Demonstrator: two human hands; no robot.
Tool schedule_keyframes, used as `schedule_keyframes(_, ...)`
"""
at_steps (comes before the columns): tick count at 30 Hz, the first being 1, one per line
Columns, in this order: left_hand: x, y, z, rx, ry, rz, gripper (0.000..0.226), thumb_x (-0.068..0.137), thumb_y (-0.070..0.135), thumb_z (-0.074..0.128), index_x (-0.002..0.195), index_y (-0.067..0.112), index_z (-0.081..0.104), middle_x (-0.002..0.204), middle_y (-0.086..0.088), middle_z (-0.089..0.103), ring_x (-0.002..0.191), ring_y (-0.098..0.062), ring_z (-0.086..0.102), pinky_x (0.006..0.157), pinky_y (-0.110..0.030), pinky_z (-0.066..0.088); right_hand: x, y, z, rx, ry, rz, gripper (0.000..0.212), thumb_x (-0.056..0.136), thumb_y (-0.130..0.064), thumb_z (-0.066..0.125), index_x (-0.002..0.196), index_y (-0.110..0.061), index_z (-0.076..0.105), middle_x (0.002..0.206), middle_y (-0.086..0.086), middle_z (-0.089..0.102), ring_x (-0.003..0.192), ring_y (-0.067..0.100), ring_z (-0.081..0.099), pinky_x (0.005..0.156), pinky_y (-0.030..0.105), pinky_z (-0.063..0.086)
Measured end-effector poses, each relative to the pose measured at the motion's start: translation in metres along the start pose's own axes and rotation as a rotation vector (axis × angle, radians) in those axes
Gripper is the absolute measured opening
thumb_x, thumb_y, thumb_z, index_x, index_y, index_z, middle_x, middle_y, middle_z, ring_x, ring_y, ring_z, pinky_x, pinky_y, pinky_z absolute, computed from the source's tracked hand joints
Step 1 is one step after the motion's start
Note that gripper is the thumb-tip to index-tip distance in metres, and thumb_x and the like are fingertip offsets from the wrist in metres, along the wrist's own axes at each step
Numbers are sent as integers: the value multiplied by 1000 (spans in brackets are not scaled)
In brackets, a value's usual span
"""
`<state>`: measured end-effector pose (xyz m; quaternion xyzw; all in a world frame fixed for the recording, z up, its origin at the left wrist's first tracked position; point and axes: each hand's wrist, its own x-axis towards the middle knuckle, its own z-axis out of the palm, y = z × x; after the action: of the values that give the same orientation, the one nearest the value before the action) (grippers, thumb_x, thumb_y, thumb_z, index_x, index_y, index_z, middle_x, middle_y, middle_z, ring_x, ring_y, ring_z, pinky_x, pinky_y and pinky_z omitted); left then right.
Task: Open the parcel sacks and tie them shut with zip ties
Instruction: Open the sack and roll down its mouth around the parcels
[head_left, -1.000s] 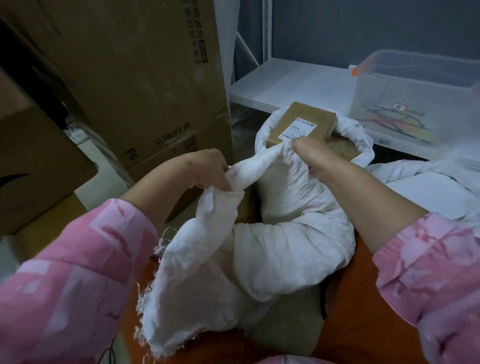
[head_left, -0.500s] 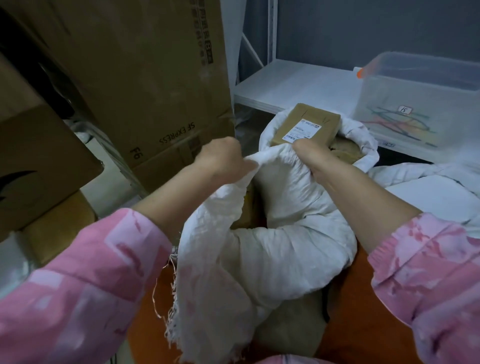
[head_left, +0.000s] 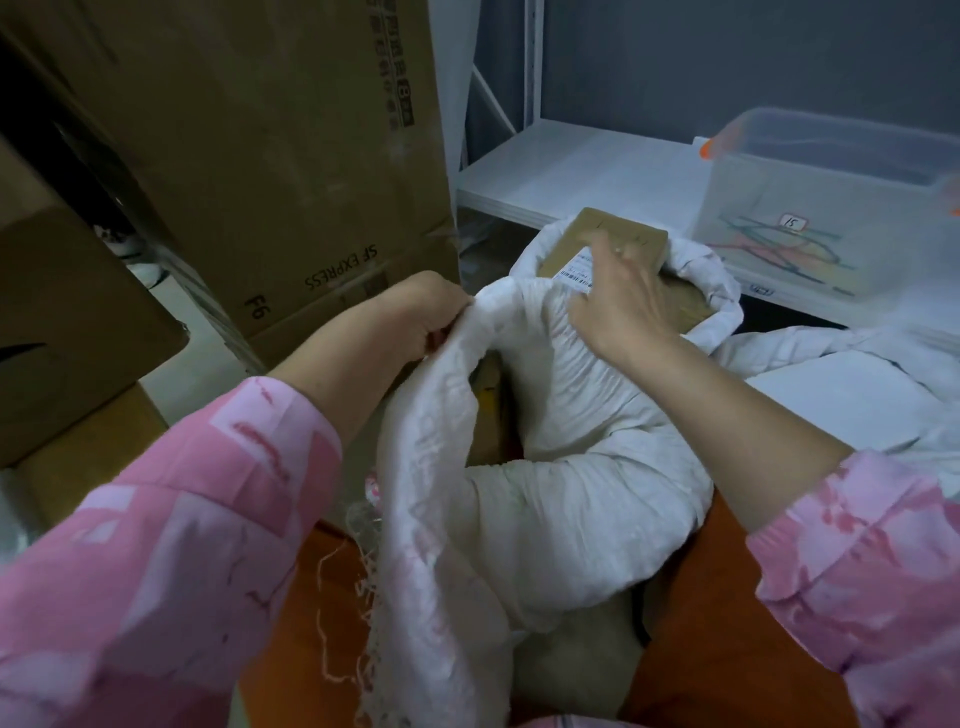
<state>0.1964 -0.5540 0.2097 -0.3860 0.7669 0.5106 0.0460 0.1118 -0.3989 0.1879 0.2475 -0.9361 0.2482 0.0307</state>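
Gripping the white sack (head_left: 571, 493) in front of me, my left hand (head_left: 415, 317) bunches its rim cloth in curled fingers; my right hand (head_left: 618, 296) reaches with loose fingers over the mouth, touching the brown parcel (head_left: 628, 241) inside. Coloured zip ties (head_left: 769, 249) lie in the clear bin (head_left: 831, 171) on the shelf behind.

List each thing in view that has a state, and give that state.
White sack: mouth open, untied, rim rolled down.
Brown parcel: sticking out of the sack mouth.
Left hand: grips the sack's loose edge.
Right hand: blurred, fingers spread over the parcel.
Clear bin: lidless, holding coloured zip ties.
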Motion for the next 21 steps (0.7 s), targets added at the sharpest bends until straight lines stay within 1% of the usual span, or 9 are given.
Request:
schedule_keyframes(1, 2, 0, -3, -26, -32, -4, 22, 95, 14, 49, 86, 1, 64, 69, -9, 56, 55, -18, 51, 51, -29, 43, -9, -9, -3, -25, 8, -124, 43, 91, -17, 50, 133, -21, 41, 122, 9, 50, 110, 30, 51, 74, 32, 36)
schedule_keyframes(3, 2, 1, -8, -54, -138, -10, 23, 95, 12, 48, 79, 2, 61, 61, -7, 58, 49, -16, 54, 47, -25, 44, -17, -23, 0, -4, -42, -277, 40, 95, -20, 49, 134, -23, 44, 122, 8, 51, 109, 27, 52, 77, 32, 39)
schedule_keyframes(6, 2, 0, -15, -65, -233, -27, 28, 96, 13, 47, 71, 6, 56, 45, -1, 53, 33, -10, 48, 37, -17, 40, -16, -27, 13, 28, -103, -282, 28, 98, -22, 46, 125, -18, 53, 113, 7, 52, 103, 24, 52, 75, 30, 37)
schedule_keyframes(9, 4, -6, -22, -82, -219, -30, 26, 96, 21, 51, 75, 7, 58, 53, -2, 53, 37, -9, 48, 39, -18, 39, -9, -31, 16, 99, -191, -261, 19, 100, -22, 40, 101, -16, 58, 98, 2, 45, 89, 20, 46, 71, 30, 33)
schedule_keyframes(11, 0, -4, -24, 71, -160, 24, 35, 89, 42, 60, 79, 8, 63, 65, -3, 55, 51, -12, 52, 47, -21, 41, -4, -33, 17, 111, -292, -204, 20, 99, -20, 37, 85, -18, 51, 97, 3, 44, 87, 20, 45, 71, 31, 34)
schedule_keyframes(13, -4, 2, -25, 410, -60, 149, 50, 76, 57, 67, 81, 7, 66, 71, -5, 59, 63, -18, 54, 56, -26, 42, 3, -32, 18, 102, -342, -147, 24, 98, -19, 35, 78, -18, 48, 97, 5, 42, 89, 23, 44, 76, 34, 38)
schedule_keyframes(16, -11, 6, -23, 752, 53, 339, 38, 74, 43, 75, 88, 8, 72, 78, -4, 67, 70, -18, 63, 61, -29, 52, 11, -38, 20, 52, -384, -110, 22, 98, -18, 32, 88, -13, 51, 100, 5, 39, 93, 24, 42, 84, 36, 39)
schedule_keyframes(19, -9, -1, -29, 840, 41, 370, 27, 78, 18, 75, 104, 15, 72, 95, -1, 71, 80, -15, 65, 66, -26, 54, 20, -47, 22, 55, -466, -30, 20, 96, -12, 34, 98, -11, 54, 97, 7, 40, 93, 25, 43, 80, 34, 37)
schedule_keyframes(21, -2, -9, -37, 804, 16, 362, 25, 81, 10, 70, 105, 18, 73, 97, 1, 71, 79, -11, 64, 66, -23, 51, 29, -48, 27, 45, -531, 28, 16, 94, -8, 36, 86, -7, 51, 83, 8, 45, 92, 28, 45, 78, 33, 37)
